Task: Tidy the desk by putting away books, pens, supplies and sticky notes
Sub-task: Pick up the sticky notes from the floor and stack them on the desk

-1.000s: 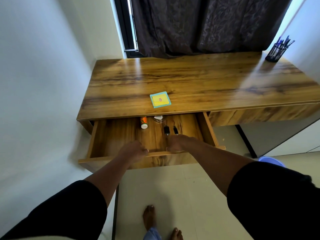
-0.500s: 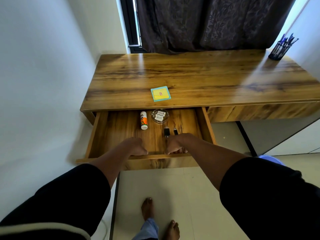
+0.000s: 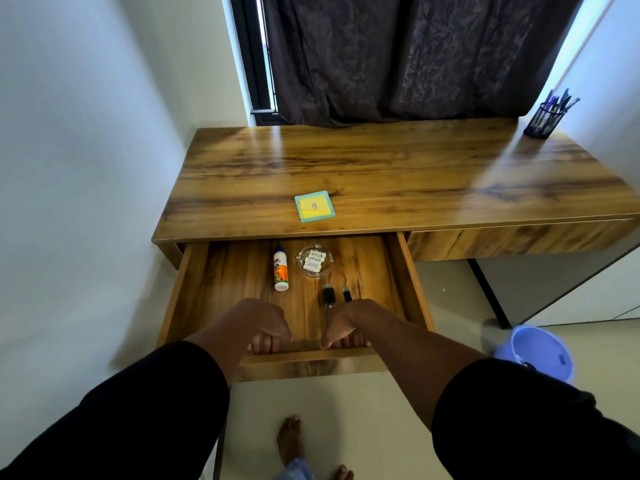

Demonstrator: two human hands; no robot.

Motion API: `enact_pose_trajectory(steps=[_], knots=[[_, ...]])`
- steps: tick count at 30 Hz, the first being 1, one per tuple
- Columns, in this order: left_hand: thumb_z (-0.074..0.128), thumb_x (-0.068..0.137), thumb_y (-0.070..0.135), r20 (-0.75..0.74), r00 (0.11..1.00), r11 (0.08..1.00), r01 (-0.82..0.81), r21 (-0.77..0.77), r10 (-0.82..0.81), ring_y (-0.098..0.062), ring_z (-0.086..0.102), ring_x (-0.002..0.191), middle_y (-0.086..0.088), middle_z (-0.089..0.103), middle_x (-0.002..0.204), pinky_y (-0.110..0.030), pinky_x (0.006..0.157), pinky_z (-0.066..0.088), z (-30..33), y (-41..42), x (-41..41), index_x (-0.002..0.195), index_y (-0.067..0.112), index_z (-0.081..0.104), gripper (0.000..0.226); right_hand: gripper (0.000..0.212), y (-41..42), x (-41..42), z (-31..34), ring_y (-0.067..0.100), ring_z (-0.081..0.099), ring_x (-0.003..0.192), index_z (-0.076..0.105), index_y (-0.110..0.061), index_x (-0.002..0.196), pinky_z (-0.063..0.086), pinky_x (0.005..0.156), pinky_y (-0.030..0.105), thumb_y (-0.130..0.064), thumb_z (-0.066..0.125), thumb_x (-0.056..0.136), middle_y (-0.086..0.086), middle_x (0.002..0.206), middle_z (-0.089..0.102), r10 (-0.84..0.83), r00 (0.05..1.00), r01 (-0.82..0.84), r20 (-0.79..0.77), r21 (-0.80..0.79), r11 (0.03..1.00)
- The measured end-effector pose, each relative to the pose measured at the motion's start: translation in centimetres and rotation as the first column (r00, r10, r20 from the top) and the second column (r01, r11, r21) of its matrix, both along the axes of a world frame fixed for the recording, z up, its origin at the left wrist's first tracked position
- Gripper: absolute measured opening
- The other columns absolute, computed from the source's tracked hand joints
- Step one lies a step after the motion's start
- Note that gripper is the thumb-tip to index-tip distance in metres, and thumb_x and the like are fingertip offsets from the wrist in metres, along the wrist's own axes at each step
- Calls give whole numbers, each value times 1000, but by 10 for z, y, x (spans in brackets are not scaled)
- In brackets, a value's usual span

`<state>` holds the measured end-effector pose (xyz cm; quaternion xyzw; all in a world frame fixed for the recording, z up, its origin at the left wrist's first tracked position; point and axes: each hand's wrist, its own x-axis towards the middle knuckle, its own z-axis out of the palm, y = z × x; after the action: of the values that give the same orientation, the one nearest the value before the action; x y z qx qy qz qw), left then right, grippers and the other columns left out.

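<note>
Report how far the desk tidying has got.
Done: pens stand in the mesh holder at the desk's far right corner; a glue bottle and a glass dish lie in the open drawer. In hand: left hand and right hand grip the drawer's front edge. Left: the sticky notes on the desktop.

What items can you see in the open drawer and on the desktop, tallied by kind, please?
Glue bottle: 1, in the drawer
Glass dish holding batteries: 1, in the drawer
Small black items: 2, in the drawer
Sticky note pad: 1, on the desktop
Mesh pen holder: 1, on the desktop
Total: 6
</note>
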<state>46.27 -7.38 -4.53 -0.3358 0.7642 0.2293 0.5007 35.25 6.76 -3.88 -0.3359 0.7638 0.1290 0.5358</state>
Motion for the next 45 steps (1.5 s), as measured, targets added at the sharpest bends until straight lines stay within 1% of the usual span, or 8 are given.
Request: enact_pose_trajectory(steps=[4,15,19,22,24,28,35,45], knots=[[54,96,51,93,996,999,-12,31,9,-24,74,104,-7,79,98,-43,98,57,-3,2,-5,109,14,79,46,49,4,-4,-1,29,62,114,62,-4,132,50,92,38,-42,53,105,13,117,62,-45,996,42,81,31,999],[45,103,50,212,971,982,-144,126,115,-27,66,120,-12,71,126,-45,107,51,-12,-8,-23,124,7,71,54,52,-4,-30,-19,34,57,129,57,-6,141,49,107,48,-43,51,105,19,140,59,-163,959,132,232,144,981],[52,103,32,-127,923,920,-334,207,364,-24,71,86,-10,73,90,-39,82,60,-13,-34,-49,98,5,70,32,43,-21,-61,-18,34,60,129,54,-5,141,51,105,45,-31,50,107,17,139,62,-295,932,302,212,-3,953],[63,96,17,-535,689,864,-467,188,489,-22,67,61,-12,70,73,-35,62,57,0,-57,-82,88,1,69,19,26,-43,-93,-9,28,75,97,70,-7,116,61,72,34,-26,62,101,13,104,75,-402,913,394,69,-408,824],[65,92,18,-724,542,849,-515,115,427,-23,72,72,-9,74,80,-39,72,62,11,-70,-104,90,5,72,15,20,-60,-112,1,22,74,83,72,-12,103,61,66,32,-30,68,96,5,92,73,-508,859,354,-67,-639,683],[70,88,20,-830,377,793,-596,122,411,-25,66,110,-6,71,119,-37,92,56,25,-85,-136,123,13,67,36,34,-94,-144,21,22,66,103,65,-17,117,56,78,33,-37,70,90,2,115,69,-681,723,351,-116,-787,507],[67,93,24,-862,490,889,-443,-117,131,-25,50,133,-7,56,145,-35,102,44,7,-103,-174,145,16,54,54,56,-142,-183,9,30,56,128,52,-10,137,50,98,37,-39,71,92,12,139,59,-667,718,322,-198,-756,570],[72,90,28,-859,500,910,-296,-289,-110,-25,57,123,-9,62,134,-34,100,45,-12,-127,-194,134,15,64,46,73,-187,-194,-16,29,54,128,48,-15,137,47,99,35,-45,80,78,10,137,58,-765,605,484,-220,-662,572]])
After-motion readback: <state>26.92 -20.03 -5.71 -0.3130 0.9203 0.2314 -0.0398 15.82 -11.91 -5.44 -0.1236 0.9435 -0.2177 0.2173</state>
